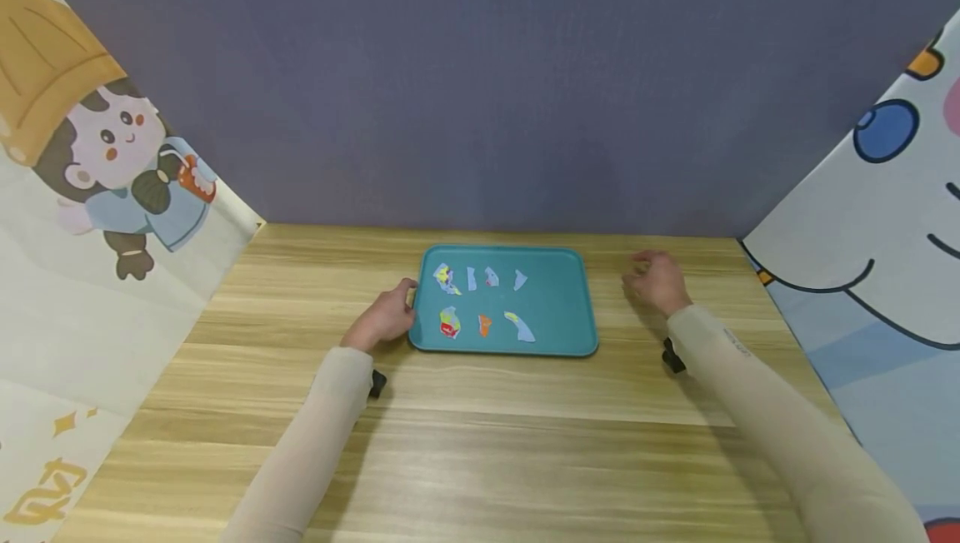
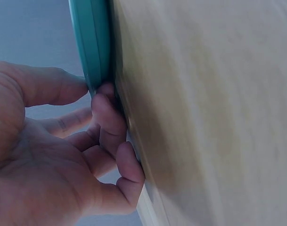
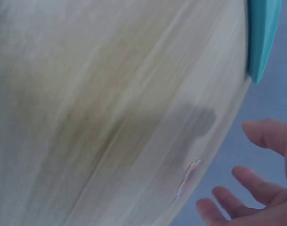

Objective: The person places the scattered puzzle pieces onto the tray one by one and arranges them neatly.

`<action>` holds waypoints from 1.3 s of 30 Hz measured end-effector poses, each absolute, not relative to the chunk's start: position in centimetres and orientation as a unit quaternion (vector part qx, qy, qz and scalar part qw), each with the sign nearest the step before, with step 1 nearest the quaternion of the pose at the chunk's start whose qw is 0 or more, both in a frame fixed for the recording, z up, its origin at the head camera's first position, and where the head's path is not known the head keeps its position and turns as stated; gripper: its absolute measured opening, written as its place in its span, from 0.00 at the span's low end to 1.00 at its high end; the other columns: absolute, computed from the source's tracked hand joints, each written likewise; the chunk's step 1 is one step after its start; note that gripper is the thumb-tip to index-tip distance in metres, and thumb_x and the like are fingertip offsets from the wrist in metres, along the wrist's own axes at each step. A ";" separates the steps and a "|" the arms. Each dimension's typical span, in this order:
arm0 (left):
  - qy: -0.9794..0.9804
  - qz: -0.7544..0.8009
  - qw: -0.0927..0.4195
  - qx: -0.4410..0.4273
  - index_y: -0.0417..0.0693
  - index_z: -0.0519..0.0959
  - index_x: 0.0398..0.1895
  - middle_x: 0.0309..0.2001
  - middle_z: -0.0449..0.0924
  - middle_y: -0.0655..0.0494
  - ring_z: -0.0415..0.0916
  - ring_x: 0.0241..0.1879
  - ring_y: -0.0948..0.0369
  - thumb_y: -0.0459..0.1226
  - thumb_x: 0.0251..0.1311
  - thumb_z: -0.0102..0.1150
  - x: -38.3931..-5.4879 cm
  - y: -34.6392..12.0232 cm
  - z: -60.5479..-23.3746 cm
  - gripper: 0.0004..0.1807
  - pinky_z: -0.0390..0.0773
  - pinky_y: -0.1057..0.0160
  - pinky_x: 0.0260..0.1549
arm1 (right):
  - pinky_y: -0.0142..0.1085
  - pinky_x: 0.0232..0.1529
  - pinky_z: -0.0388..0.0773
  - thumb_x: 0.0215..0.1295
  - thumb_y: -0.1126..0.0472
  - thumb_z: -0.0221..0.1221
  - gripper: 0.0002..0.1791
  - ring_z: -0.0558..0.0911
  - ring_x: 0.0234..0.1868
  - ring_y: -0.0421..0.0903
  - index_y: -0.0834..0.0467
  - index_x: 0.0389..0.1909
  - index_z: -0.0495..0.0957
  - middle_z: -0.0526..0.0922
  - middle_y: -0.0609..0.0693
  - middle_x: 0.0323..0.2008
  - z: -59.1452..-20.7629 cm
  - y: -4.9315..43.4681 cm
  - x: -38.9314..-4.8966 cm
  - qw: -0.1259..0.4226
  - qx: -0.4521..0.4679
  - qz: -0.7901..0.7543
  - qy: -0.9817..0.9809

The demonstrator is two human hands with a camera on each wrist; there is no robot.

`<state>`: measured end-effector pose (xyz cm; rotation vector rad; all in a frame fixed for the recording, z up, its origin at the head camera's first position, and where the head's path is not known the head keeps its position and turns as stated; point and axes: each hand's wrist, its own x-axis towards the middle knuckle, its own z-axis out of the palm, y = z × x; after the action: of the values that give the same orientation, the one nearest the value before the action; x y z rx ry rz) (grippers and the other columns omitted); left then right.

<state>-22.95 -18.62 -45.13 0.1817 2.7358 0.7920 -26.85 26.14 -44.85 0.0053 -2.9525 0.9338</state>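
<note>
A teal tray (image 1: 558, 301) lies on the wooden table, bearing several small, irregular flat pieces in two rows. In the back row are a yellow-and-blue piece (image 1: 445, 277) and pale blue ones; the front row has a red-and-green piece (image 1: 449, 323), an orange piece (image 1: 484, 326) and a curved pale piece (image 1: 520, 327). My left hand (image 1: 386, 318) pinches the tray's left edge, thumb at the rim and curled fingers below it. To the right of the tray, my right hand (image 1: 658, 283) hovers with relaxed, parted fingers. Near those fingers, a small pinkish piece (image 3: 188, 178) lies on the table.
A dark blue-grey partition (image 1: 495, 93) rises behind the table's far edge. Cartoon-printed panels flank the left (image 1: 112, 276) and right (image 1: 840, 218) sides. Wood tabletop (image 1: 480, 443) stretches in front of the tray between both forearms.
</note>
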 end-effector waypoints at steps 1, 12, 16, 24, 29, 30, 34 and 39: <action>0.949 0.275 0.144 0.062 0.46 0.52 0.61 0.25 0.71 0.50 0.67 0.21 0.58 0.33 0.56 0.44 -22.9 -18.7 -45.1 0.28 0.68 0.62 0.20 | 0.51 0.47 0.62 0.52 0.59 0.57 0.28 0.66 0.48 0.62 0.68 0.52 0.65 0.63 0.69 0.50 -44.9 26.1 -26.8 0.018 -0.001 0.293 -0.956; 0.950 0.266 0.156 0.059 0.48 0.51 0.61 0.28 0.71 0.50 0.68 0.23 0.58 0.34 0.57 0.44 -22.6 -19.1 -45.4 0.28 0.68 0.62 0.22 | 0.53 0.53 0.46 0.53 0.55 0.53 0.27 0.59 0.51 0.66 0.73 0.48 0.68 0.68 0.69 0.47 -45.7 26.3 -26.1 -0.014 0.009 0.209 -0.978; 0.950 0.264 0.154 0.060 0.48 0.51 0.61 0.29 0.71 0.50 0.68 0.23 0.58 0.35 0.57 0.44 -22.4 -19.2 -45.5 0.28 0.68 0.62 0.22 | 0.53 0.51 0.54 0.53 0.58 0.53 0.24 0.63 0.48 0.65 0.71 0.47 0.70 0.71 0.67 0.44 -46.2 26.3 -25.7 -0.010 -0.004 0.219 -0.976; 0.951 0.260 0.149 0.072 0.47 0.52 0.61 0.29 0.72 0.51 0.68 0.24 0.58 0.34 0.56 0.44 -22.0 -19.5 -45.6 0.28 0.68 0.62 0.23 | 0.49 0.43 0.65 0.51 0.63 0.53 0.18 0.69 0.43 0.64 0.69 0.43 0.73 0.75 0.65 0.39 -46.6 26.4 -24.8 0.040 -0.036 0.240 -0.969; 0.951 0.259 0.151 0.074 0.47 0.52 0.61 0.29 0.72 0.51 0.68 0.24 0.58 0.34 0.56 0.44 -21.7 -19.7 -45.6 0.28 0.68 0.62 0.23 | 0.49 0.44 0.65 0.52 0.62 0.53 0.19 0.68 0.44 0.65 0.70 0.43 0.73 0.73 0.66 0.42 -46.9 26.4 -24.3 0.041 -0.055 0.254 -0.965; 0.951 0.259 0.152 0.076 0.47 0.52 0.61 0.29 0.72 0.51 0.68 0.23 0.58 0.34 0.56 0.44 -21.7 -19.7 -45.5 0.28 0.68 0.62 0.22 | 0.49 0.44 0.65 0.52 0.62 0.53 0.19 0.68 0.44 0.65 0.70 0.44 0.73 0.73 0.66 0.42 -46.9 26.4 -24.2 0.042 -0.058 0.254 -0.965; 0.950 0.260 0.157 0.078 0.47 0.51 0.61 0.27 0.71 0.51 0.68 0.21 0.58 0.34 0.56 0.43 -21.5 -19.8 -45.4 0.28 0.68 0.62 0.21 | 0.49 0.46 0.63 0.52 0.61 0.55 0.19 0.67 0.45 0.65 0.70 0.42 0.73 0.73 0.66 0.42 -47.0 26.3 -23.7 0.042 -0.060 0.246 -0.967; 0.948 0.262 0.162 0.079 0.47 0.51 0.61 0.24 0.71 0.50 0.67 0.19 0.58 0.34 0.57 0.43 -21.2 -20.0 -45.3 0.28 0.68 0.62 0.19 | 0.50 0.47 0.61 0.53 0.58 0.55 0.22 0.65 0.46 0.66 0.71 0.43 0.73 0.73 0.66 0.43 -47.3 26.0 -23.2 0.034 -0.063 0.249 -0.966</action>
<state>-21.21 -20.05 -45.31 0.2267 2.7062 0.7468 -23.16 26.04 -47.25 -0.1942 -2.9701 0.7659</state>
